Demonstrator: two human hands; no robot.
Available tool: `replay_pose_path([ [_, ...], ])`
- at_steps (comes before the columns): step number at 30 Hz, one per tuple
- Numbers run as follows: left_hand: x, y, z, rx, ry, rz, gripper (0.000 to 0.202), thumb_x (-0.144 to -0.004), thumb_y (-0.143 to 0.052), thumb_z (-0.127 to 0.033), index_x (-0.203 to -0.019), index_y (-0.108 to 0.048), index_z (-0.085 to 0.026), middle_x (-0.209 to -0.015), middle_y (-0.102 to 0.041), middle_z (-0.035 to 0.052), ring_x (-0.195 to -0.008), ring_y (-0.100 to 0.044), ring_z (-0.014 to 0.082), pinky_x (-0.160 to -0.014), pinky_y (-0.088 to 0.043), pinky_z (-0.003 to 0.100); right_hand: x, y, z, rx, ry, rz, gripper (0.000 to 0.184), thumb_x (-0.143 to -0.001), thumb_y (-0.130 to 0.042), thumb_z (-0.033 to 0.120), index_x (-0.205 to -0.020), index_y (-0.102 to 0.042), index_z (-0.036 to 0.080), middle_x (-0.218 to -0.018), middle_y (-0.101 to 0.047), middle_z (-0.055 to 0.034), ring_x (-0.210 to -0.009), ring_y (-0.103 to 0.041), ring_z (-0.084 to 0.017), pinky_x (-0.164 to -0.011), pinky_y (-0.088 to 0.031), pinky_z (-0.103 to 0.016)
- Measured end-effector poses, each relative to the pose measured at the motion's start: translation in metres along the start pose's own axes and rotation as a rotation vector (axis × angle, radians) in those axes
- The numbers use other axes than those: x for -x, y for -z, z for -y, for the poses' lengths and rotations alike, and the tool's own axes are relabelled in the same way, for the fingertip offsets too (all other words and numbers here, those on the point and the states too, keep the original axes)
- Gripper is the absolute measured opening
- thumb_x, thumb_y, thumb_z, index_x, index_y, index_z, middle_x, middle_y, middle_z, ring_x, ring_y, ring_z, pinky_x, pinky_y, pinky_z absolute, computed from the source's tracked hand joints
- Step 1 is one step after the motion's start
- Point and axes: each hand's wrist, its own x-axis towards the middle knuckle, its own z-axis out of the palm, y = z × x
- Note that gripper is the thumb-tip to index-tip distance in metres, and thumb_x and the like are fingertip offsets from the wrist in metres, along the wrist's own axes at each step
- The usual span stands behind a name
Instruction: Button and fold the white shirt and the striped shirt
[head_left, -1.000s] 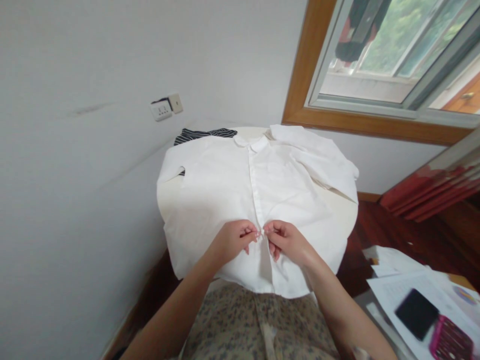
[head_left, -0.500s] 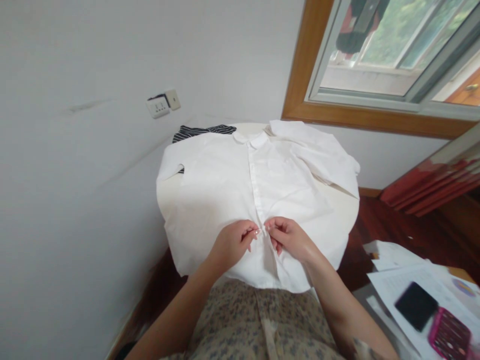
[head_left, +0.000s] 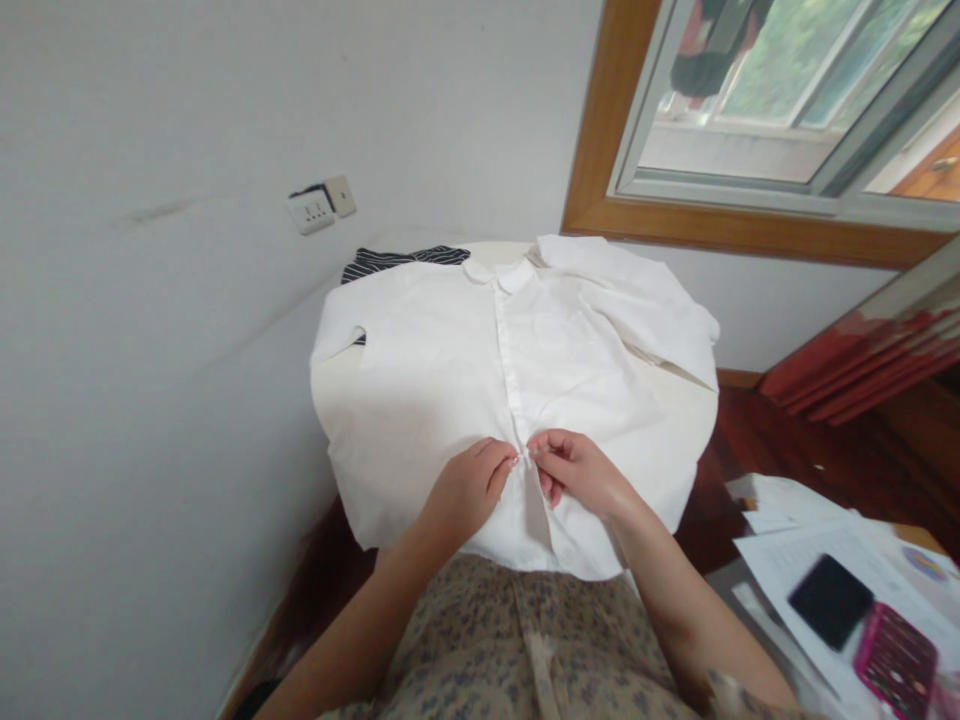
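A white collared shirt [head_left: 442, 370] lies front up across a small round table [head_left: 694, 405], its collar at the far side by the wall. My left hand [head_left: 469, 487] and my right hand [head_left: 574, 470] meet at the button placket low on the shirt, close to the hem. Both hands are closed in a pinch on the two front edges of the shirt, fingertips almost touching. The right sleeve is folded across the far right of the table.
A black-and-white striped garment [head_left: 405, 260] peeks out behind the collar. A wall socket [head_left: 319, 205] sits above it, a wood-framed window [head_left: 600, 130] at upper right. Papers [head_left: 787, 560], a black phone [head_left: 829, 600] and a pink object [head_left: 896, 670] lie at lower right.
Both hands have crept slightly up the placket and stayed pinched on the shirt. The view has shifted a little; the shirt lies as before.
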Motion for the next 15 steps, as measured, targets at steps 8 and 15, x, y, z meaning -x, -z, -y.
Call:
replay_pose_path([
  [8, -0.0027, 0.0010, -0.0008, 0.006, -0.001, 0.010, 0.021, -0.092, -0.041, -0.021, -0.087, -0.061, -0.020, -0.087, -0.064, 0.0033, -0.084, -0.058, 0.0162, -0.078, -0.044, 0.028, 0.0016, -0.0010, 0.0070, -0.001, -0.006, 0.075, 0.030, -0.079, -0.060, 0.043, -0.092, -0.048, 0.018, -0.070, -0.061, 0.0029, -0.047, -0.058, -0.009, -0.042, -0.049, -0.021],
  [15, -0.0044, 0.0048, 0.0014, 0.096, 0.022, 0.003, 0.016, -0.088, -0.045, -0.019, -0.085, -0.061, -0.020, -0.087, -0.061, 0.0030, -0.082, -0.057, 0.0159, -0.074, -0.043, 0.027, 0.0002, -0.0031, 0.0009, 0.431, 0.170, -0.111, 0.013, -0.081, -0.056, 0.026, -0.092, -0.056, 0.019, -0.071, -0.056, 0.0029, -0.050, -0.051, -0.008, -0.048, -0.044, -0.022],
])
